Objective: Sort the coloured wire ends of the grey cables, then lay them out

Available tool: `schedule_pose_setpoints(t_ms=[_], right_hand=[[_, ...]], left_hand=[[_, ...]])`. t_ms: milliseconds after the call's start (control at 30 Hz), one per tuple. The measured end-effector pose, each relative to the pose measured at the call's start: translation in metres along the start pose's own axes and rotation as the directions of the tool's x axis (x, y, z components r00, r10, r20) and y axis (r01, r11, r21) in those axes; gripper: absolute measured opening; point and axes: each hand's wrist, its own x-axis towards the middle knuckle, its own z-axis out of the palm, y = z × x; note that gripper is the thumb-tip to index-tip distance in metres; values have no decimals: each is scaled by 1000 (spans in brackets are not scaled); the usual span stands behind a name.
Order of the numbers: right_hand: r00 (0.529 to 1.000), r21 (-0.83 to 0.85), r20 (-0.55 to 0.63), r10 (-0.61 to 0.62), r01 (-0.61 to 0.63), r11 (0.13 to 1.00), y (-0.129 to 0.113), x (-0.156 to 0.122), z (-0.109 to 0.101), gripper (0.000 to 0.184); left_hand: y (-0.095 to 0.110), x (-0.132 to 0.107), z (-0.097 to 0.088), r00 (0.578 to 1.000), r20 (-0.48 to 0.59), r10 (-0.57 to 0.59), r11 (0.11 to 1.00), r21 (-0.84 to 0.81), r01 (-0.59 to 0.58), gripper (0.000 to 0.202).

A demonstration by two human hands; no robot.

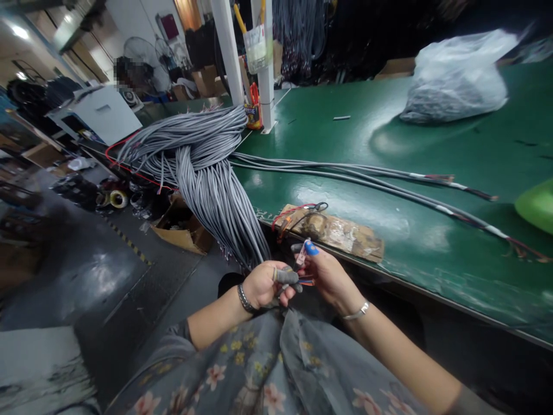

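L hand (270, 282) + R hand (327, 274) tight on wires (306, 281), bench edge (432, 291) just fwd

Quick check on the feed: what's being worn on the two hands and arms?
The left hand has grey finger covers and a dark, beaded-looking bracelet at the wrist. The right hand has a bright blue thumb cover and a silver-toned wristband. A grey sleeve ends below the left elbow; the forearms are otherwise uncovered.
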Motion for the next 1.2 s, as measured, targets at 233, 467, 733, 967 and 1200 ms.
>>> schedule_pose_setpoints(t_ms=[233,467,733,967,1200], right_hand=[[999,29,-49,8,-7,1000,1,1,-6,50],[941,-199,-156,-301,269,942,10,3,-5,54],[1000,231,-4,4,-3,973,11,12,0,46],[1000,288,-21,9,-2,958,11,11,2,43],[990,361,113,87,-123,925,13,9,-5,51]], left_hand=[[3,-3,2,1000,8,-18,1000,11,18,22],[3,-2,2,999,37,-20,1000,17,20,27],[3,2,3,999,24,-46,999,-3,46,19],[3,5,3,998,-1,-64,998,13,64,15],[-4,-7,3,1000,-9,11,999,53,-11,28]])
